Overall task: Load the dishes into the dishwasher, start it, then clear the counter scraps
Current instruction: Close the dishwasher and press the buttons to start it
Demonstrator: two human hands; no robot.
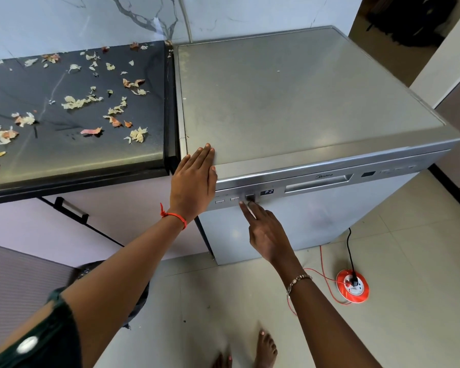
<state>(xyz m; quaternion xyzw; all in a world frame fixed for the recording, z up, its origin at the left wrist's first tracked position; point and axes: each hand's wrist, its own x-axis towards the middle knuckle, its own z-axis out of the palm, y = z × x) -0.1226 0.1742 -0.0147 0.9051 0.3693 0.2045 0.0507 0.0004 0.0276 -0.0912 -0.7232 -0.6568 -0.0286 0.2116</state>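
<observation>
Head view: the silver freestanding dishwasher is seen with its door closed, standing on the pale tiled floor just beside the black stone desk. The left grip is laid flat on the front left corner of the machine's top, fingers straight and together, released and grasping nothing. A red thread band is worn at that wrist. The right grip is held lower, against the control strip along the door's upper edge. Its index fingertip is set on or just beside a small dark button; which of the two cannot be told. It too is released, and nothing is grasped by it. "P2" is shown on the small lit display just right of that finger. Pale and reddish peel scraps are scattered across the desk, well apart from both grips. An orange cable reel is seen on the floor right of the machine, with a black plug seated in it.
</observation>
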